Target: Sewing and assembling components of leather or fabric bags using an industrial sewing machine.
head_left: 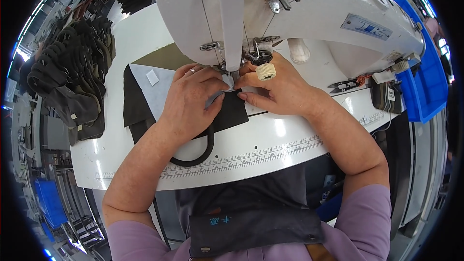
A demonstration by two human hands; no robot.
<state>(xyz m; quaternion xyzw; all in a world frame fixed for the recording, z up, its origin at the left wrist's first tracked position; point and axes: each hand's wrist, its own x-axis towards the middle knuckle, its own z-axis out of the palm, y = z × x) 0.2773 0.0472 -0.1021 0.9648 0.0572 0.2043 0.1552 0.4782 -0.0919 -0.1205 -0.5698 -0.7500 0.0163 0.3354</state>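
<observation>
Under the presser foot [234,79] of a white sewing machine [348,5] lies a layered fabric piece, with grey lining [153,95] on top and black fabric [233,116] beneath. My left hand [191,97] pinches a raised fold of the grey lining just left of the foot, thumb and fingers together. Close to the right of the foot, my right hand [275,86] has its bent fingers and thumb on the fabric edge; the machine head partly covers them. A small white label [152,77] sits on the lining. From under my left hand curves a black loop handle [208,150].
A stack of dark fabric pieces with loops [72,77] sits at the table's left. Thread snips [344,86] and a dark striped cloth piece [386,97] lie at right, beside a blue bin [425,82]. A printed ruler [251,157] follows the front edge.
</observation>
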